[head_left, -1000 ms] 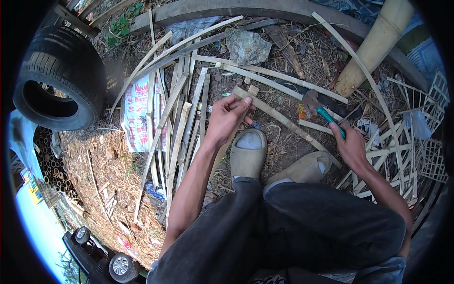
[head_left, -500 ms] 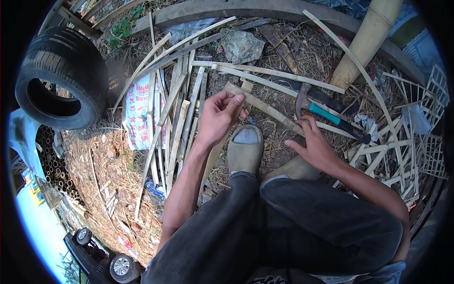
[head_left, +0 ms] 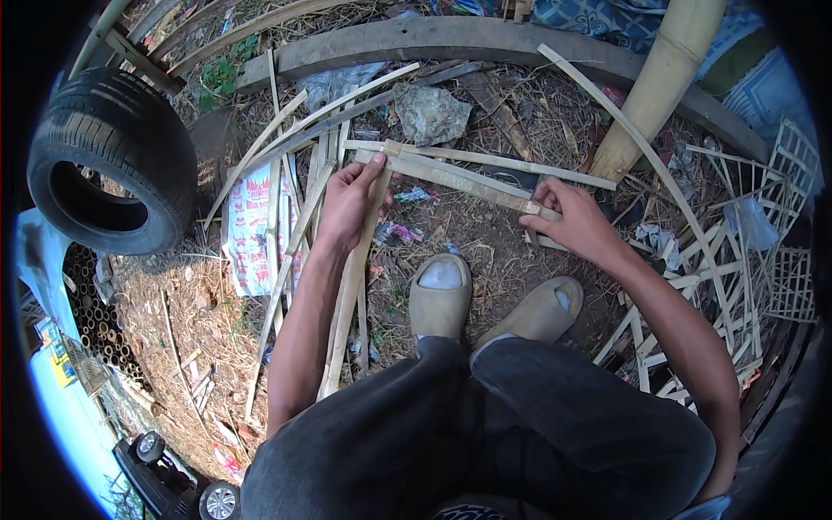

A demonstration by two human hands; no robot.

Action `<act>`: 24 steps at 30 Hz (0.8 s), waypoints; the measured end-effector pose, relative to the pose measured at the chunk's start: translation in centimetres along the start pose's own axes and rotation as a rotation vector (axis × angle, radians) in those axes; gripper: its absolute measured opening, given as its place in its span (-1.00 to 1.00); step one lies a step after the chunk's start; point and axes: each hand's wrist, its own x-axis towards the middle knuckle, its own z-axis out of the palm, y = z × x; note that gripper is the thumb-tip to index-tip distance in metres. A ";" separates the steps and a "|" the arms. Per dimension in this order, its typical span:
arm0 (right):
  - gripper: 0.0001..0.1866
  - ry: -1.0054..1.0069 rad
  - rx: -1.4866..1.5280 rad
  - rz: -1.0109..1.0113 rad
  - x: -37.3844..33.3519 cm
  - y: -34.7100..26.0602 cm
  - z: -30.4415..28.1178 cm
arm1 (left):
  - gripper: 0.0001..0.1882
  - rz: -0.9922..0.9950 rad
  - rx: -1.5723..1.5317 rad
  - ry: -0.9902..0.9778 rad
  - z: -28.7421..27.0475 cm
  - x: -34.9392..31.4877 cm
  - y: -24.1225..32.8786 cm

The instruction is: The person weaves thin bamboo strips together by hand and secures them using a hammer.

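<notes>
My left hand (head_left: 348, 204) is closed, thumb on top, on the corner where flat bamboo strips cross. One of them, a bamboo strip (head_left: 451, 180), slants across in front of me to my right hand (head_left: 572, 217), whose thumb and fingers pinch its far end. A longer strip (head_left: 348, 290) runs from the same corner down beside my left forearm to my knee. The strips appear joined at the corner, though my fingers hide part of it. Both hands are above the ground, beyond my sandals (head_left: 440, 299).
Loose bamboo strips lie left, over a printed sack (head_left: 251, 221). A tyre (head_left: 113, 165) stands far left. A rock (head_left: 432, 114), a curved beam (head_left: 416, 39) and a thick bamboo pole (head_left: 654, 91) are ahead. A lattice heap (head_left: 676, 299) lies at right.
My left hand has moved left and my right hand slightly up, with the strips shifting left between them. The hammer seen earlier by my right hand no longer shows.
</notes>
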 end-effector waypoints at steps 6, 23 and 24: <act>-0.42 0.198 -0.202 -0.157 1.8 -1.6 -1.1 | -0.60 -0.175 0.016 0.020 -2.9 1.3 3.7; -0.37 0.597 -0.185 0.131 -5.8 10.4 8.4 | -0.38 -0.207 0.450 0.163 -14.9 2.6 1.0; -0.44 0.604 -0.228 0.076 -6.2 10.9 8.5 | -0.38 -0.209 0.444 0.160 -14.3 2.0 1.1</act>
